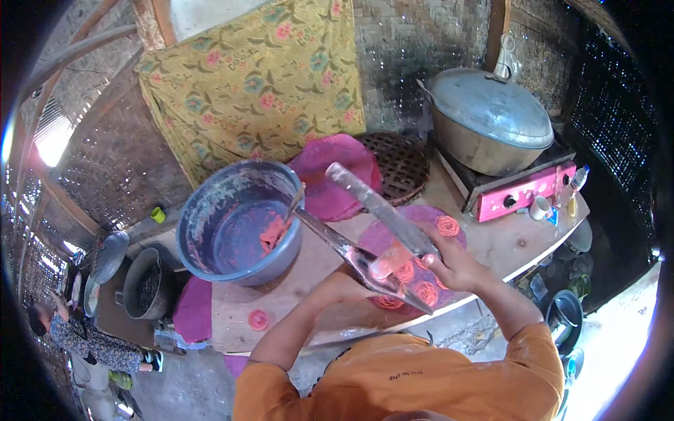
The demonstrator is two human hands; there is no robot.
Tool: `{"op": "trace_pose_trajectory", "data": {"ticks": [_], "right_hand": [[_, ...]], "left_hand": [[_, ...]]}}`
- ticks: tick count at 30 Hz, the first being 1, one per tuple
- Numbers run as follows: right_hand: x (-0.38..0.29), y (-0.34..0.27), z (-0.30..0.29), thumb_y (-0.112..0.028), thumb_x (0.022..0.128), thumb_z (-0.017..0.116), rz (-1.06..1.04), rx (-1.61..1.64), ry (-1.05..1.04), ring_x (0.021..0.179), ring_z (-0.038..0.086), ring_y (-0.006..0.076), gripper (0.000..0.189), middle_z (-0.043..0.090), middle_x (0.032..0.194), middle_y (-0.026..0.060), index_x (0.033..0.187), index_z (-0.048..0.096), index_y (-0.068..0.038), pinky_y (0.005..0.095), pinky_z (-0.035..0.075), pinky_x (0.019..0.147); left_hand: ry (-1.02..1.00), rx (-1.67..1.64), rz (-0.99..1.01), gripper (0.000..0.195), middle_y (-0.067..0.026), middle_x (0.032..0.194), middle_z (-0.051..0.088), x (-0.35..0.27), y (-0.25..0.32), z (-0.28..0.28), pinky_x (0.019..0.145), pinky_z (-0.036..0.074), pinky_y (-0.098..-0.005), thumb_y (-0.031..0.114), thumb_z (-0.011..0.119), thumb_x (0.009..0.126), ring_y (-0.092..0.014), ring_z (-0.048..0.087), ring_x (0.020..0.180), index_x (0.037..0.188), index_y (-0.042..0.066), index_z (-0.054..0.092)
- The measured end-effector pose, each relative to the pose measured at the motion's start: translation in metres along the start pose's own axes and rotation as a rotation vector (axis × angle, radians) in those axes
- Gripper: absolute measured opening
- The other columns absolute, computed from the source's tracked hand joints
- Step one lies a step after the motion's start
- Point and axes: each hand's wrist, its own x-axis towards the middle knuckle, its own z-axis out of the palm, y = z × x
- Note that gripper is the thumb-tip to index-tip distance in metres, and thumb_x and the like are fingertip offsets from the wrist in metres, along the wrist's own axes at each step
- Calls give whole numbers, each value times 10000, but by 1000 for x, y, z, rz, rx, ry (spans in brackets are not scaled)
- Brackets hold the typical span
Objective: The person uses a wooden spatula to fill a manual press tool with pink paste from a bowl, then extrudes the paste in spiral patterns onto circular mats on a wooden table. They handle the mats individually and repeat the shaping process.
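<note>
My right hand (452, 262) grips a thick pale bar (379, 208) with a short plunger (390, 260) standing out from its underside. Below it lies a long dark bar with a metal cup (363, 260), seemingly the lower half of a hand dough press. My left hand (350, 281) reaches under that lower bar and seems to hold it; its fingers are hidden. The plunger is tilted close over the cup's opening. Coiled nests of pink dough strings (425, 292) lie beneath on a round purple sheet (382, 231).
To the left stands a large blue basin (239, 226) with pink dough (273, 231) inside. A lidded metal pot (489, 123) sits on a pink-fronted gas stove (526, 192). One pink coil (258, 319) lies apart on the tabletop (231, 302). Another person (100, 339) is at far left.
</note>
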Motion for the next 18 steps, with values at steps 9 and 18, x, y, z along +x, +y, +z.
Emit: {"op": "trace_pose_trajectory", "data": {"ticks": [9,18], "right_hand": [[-53,109,-15,-491,920,474,143,327,-153,858,650,332,667,614,1095,192,1382,321,-34,435,506,795],[-93,163,-68,-358,707,750,588,949,-175,791,565,145,687,571,923,55,1232,470,-15,279,468,685]], "left_hand": [[-151,-506,-45,566,-37,1083,595,80,-88,102,830,482,-297,81,779,718,-136,565,938,1217,39,517],[547,71,145,449,-99,1149,576,102,-7,56,975,388,-370,148,717,778,-227,516,1124,1170,49,523]]}}
